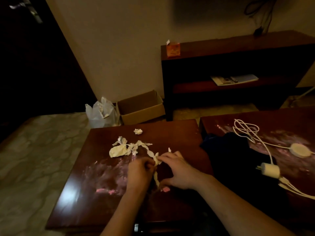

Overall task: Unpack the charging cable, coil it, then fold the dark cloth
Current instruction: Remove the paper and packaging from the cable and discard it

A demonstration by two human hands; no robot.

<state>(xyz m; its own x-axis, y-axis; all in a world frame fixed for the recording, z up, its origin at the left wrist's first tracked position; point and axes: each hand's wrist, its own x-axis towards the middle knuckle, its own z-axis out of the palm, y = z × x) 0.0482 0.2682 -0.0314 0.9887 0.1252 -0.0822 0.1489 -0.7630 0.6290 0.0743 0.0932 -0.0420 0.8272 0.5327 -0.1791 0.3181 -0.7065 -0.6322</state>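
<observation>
While both hands work a white wrapping strip [156,160] near the middle of the counter [170,133], the left hand [139,169] pinching it with curled fingers and the right hand [177,171] nipping its upper end, short gentle pulls would suit such thin, crinkly paper; torn scraps [119,149] lie toward the far edge; the smooth white charging cable [247,131] sprawls in loose loops on the right-hand counter [289,120], alongside the soft, rumpled dark cloth [235,155].
</observation>
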